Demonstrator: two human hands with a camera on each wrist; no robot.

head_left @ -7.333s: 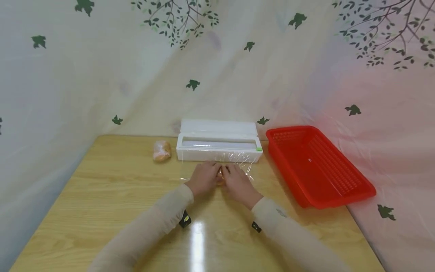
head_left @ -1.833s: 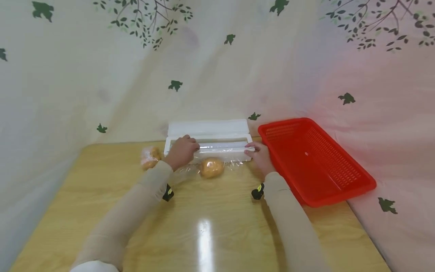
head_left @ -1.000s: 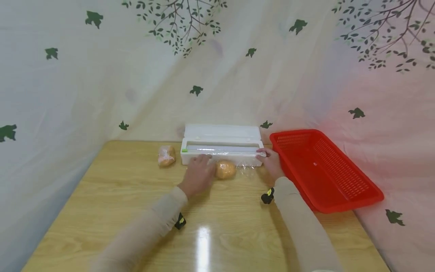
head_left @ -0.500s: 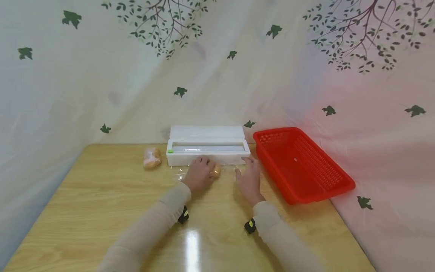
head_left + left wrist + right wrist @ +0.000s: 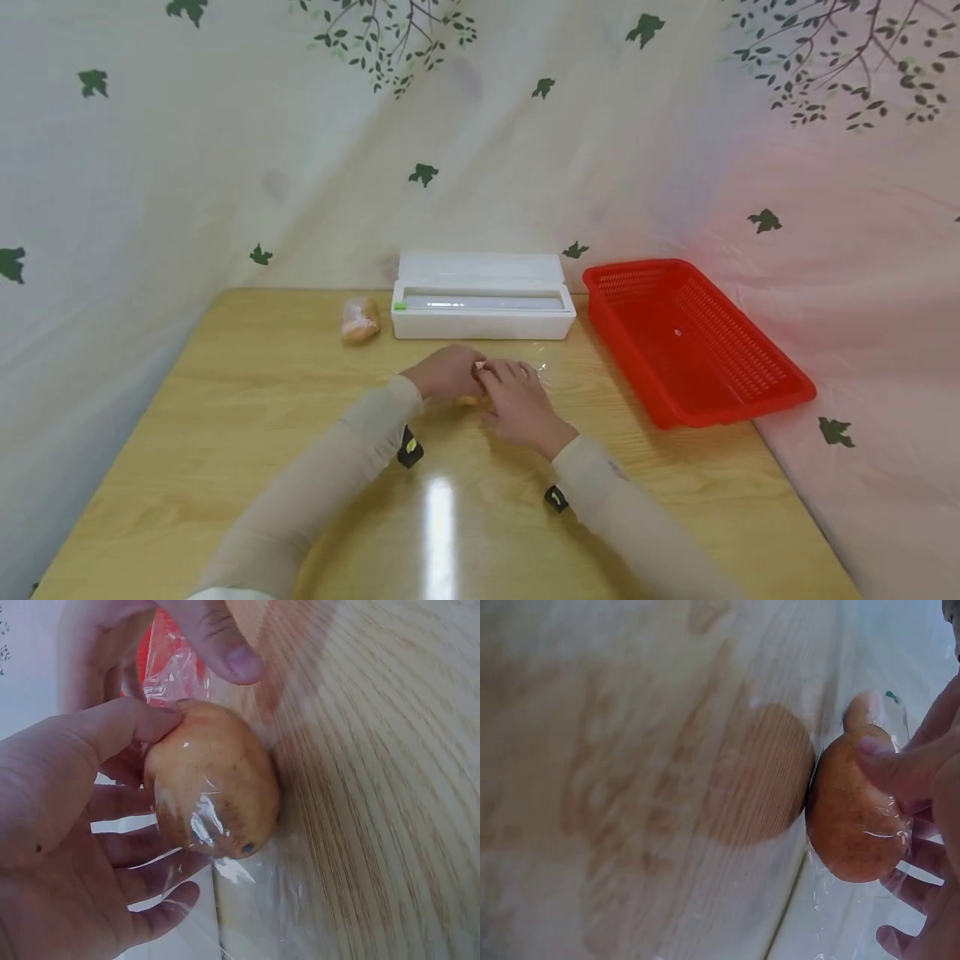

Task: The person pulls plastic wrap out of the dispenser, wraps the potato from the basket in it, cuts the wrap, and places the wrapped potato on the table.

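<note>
A brownish potato (image 5: 214, 780) lies on a sheet of clear cling film (image 5: 247, 900) on the wooden table (image 5: 225, 417). My left hand (image 5: 447, 375) holds it, with the thumb (image 5: 127, 724) on top and the fingers (image 5: 161, 915) curled beneath. My right hand (image 5: 516, 402) meets it from the other side. Its thumb (image 5: 900, 765) presses film onto the potato (image 5: 853, 821). In the head view both hands almost hide the potato. Film creases over its skin.
A white cling-film dispenser (image 5: 483, 302) stands at the back of the table, its green slider at the left end. A wrapped potato (image 5: 360, 319) lies left of it. A red plastic basket (image 5: 697, 342) sits at the right, by the patterned curtain.
My right hand, lying apart on the film half a second ago, has closed in on the potato. Both hands and the potato have come a little nearer to me, away from the dispenser.
</note>
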